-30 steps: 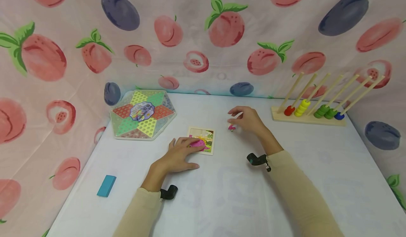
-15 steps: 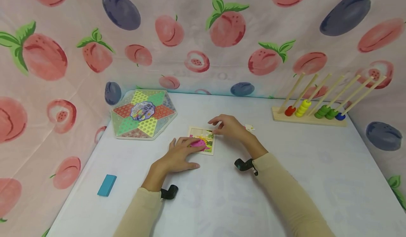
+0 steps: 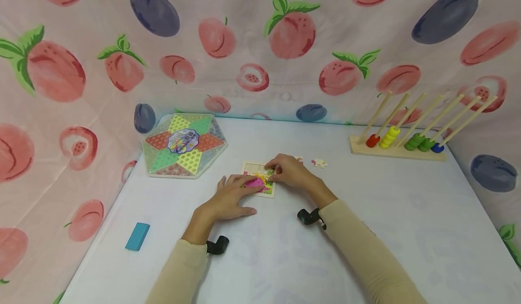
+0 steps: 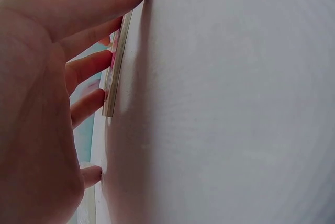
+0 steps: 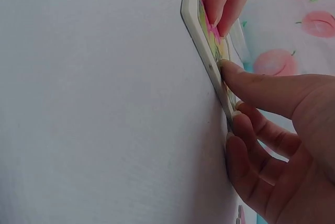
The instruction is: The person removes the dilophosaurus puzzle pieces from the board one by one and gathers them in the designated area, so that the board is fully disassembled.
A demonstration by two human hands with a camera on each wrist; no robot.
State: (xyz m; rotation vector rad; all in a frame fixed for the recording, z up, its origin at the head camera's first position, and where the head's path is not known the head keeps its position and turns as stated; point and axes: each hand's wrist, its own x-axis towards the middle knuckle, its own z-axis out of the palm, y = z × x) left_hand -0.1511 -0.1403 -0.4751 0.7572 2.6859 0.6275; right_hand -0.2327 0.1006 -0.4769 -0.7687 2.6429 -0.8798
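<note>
A small square wooden jigsaw puzzle (image 3: 265, 195) with a pink picture lies mid-table in a pale frame. My left hand (image 3: 229, 201) rests over its left side, fingers extended onto the pink part and the thumb out on the cloth. In the left wrist view, its fingertips (image 4: 107, 56) meet the puzzle's face and edge. My right hand (image 3: 292, 172) is at the upper right corner, thumb and curled forefinger pinching a puzzle piece that they mostly hide. The right wrist view shows the thumb (image 5: 256, 85) against the puzzle (image 5: 209, 38). Beyond that hand lie a loose puzzle piece (image 3: 319, 163) and another, partly covered.
A star-patterned Chinese checkers board (image 3: 164, 160) lies at the back left. At the back right stands a wooden bead rack (image 3: 396, 152) with upright rods. A blue block (image 3: 137, 236) lies at the front left. Fruit-print cloth (image 3: 260, 37) walls the table's back.
My right hand has moved left from the loose pieces to the puzzle's upper right corner, and its fingers have come down there. The left hand stays in place.
</note>
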